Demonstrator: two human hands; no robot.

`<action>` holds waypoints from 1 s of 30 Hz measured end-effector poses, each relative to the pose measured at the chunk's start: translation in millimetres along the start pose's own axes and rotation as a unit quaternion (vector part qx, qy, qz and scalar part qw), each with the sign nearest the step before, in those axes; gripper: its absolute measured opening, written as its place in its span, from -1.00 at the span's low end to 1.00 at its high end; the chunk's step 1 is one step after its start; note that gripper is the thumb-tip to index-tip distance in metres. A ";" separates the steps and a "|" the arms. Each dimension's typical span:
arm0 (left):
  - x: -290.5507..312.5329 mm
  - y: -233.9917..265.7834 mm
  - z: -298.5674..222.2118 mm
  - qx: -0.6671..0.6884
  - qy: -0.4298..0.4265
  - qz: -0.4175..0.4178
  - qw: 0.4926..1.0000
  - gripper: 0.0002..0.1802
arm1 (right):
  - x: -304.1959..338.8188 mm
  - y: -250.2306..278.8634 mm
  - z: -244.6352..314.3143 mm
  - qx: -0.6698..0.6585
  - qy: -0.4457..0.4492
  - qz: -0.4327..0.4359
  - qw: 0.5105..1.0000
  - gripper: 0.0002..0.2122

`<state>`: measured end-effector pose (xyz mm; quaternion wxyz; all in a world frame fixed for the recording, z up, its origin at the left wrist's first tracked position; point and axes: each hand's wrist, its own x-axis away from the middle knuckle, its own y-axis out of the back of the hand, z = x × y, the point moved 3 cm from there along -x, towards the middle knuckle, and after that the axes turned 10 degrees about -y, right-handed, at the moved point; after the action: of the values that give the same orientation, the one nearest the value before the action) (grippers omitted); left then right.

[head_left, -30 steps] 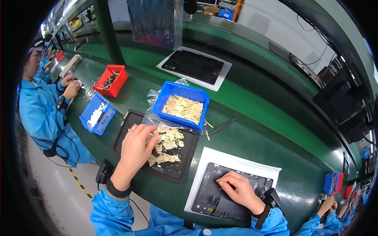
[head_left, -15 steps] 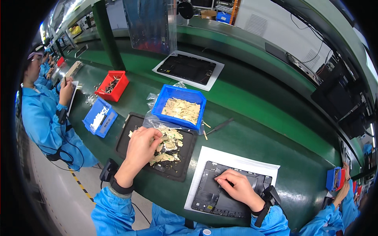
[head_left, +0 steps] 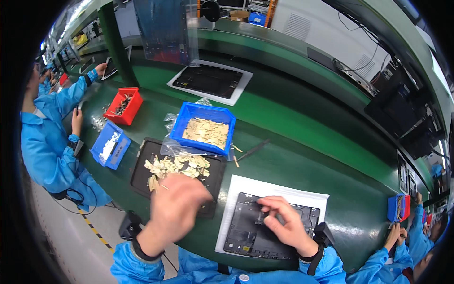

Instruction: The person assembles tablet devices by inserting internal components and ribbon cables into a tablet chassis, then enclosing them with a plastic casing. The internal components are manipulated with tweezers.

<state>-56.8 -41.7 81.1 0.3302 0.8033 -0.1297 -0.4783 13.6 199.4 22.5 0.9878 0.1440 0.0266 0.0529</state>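
Observation:
My left hand (head_left: 178, 208), smeared by motion, hovers over the near edge of a dark tray (head_left: 216, 182); its fingertips and anything in them cannot be made out. Torn, pale yellowish strips (head_left: 177, 165) lie heaped in that tray. My right hand (head_left: 286, 225) is over a flat black device housing (head_left: 265, 242), its thumb and forefinger apart with nothing visible between them. White paper (head_left: 265, 184) lies under the housing. Just beyond the tray, a blue bin (head_left: 201, 147) contains more pale strips (head_left: 206, 131).
Dark tweezers (head_left: 254, 149) and loose strips lie right of the bin. Further left are a red bin (head_left: 135, 106) of small parts and a blue bin (head_left: 118, 154) of white pieces. Another black housing (head_left: 208, 81) rests at the back. Co-workers (head_left: 47, 146) sit on both sides.
My left hand has moved down toward me, off the heap of strips. My right thumb and forefinger have parted. The left co-worker now reaches an arm toward the back.

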 end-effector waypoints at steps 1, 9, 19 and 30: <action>4.3 -12.1 -11.2 0.131 -0.011 0.013 0.991 -0.74 | 2.2 -6.8 2.6 -0.069 -0.014 0.046 0.996 -0.67; 20.5 -70.6 -41.9 0.332 0.098 0.025 0.938 -0.78 | 17.7 -24.1 0.9 -0.284 -0.224 0.191 0.912 -0.81; 37.3 -89.4 -33.9 0.587 0.374 0.079 0.714 -0.74 | 16.9 -17.4 1.6 -0.074 -0.117 0.010 0.990 -0.92; 20.0 -66.8 -37.2 0.334 0.240 0.156 0.898 -0.86 | 9.0 -2.6 15.0 0.005 -0.081 -0.004 0.997 -0.85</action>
<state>-21.9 12.9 35.9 0.1337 0.9265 -0.3220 -0.1418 23.8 193.7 35.8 0.9861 0.1530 -0.0525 0.0367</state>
